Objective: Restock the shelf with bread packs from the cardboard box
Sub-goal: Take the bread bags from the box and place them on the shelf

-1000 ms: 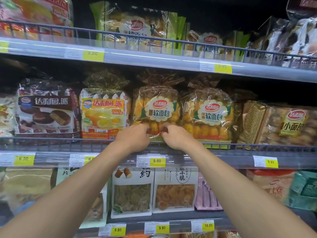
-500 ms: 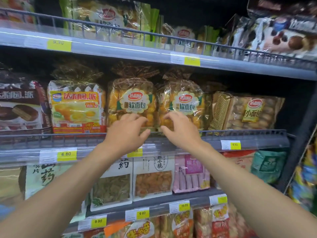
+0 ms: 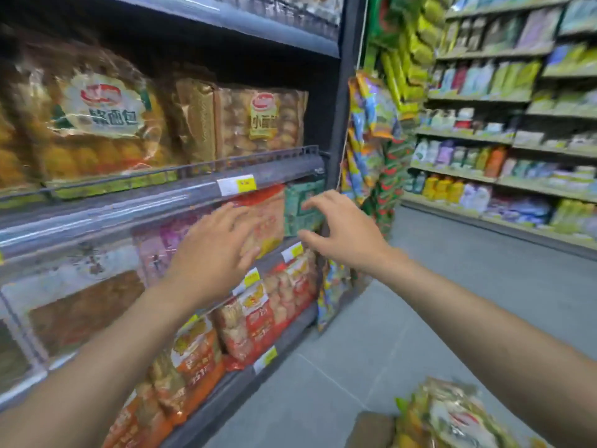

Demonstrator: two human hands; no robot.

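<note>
Forearms stretch up from the two lower corners of the view, both bare. Low on the right, nearest the camera, a corner of the cardboard box (image 3: 371, 428) sits at the bottom edge against the grey floor (image 3: 355, 367), with blurred bread packs (image 3: 452, 415) in clear wrap heaped at its top. Further out, the left hand (image 3: 211, 253) is held flat toward the shelving, its fingers straight and spread apart, holding nothing. It sits in front of an orange-red pack (image 3: 271, 215) on the tier under the shelf, and whether it touches that pack cannot be told. Just beside it, the right hand (image 3: 347, 236) hangs in the air with fingers loosely curved and the thumb held well off them, also holding nothing, in front of a green pack (image 3: 295, 218). The two hands do not touch. Above them runs the shelf (image 3: 181, 192), with a low wire rail and a yellow price tag (image 3: 237, 184) on its front edge. On it stand a large soft-bread pack (image 3: 97, 124) with a white oval label and, to its right, a small-bun pack (image 3: 261, 121). Red and orange snack packs (image 3: 258, 318) fill the lower tiers. Past the end post dangle hanging snack bags (image 3: 374, 124), and farthest off an aisle unit (image 3: 484, 163) carries bottles, all blurred.
</note>
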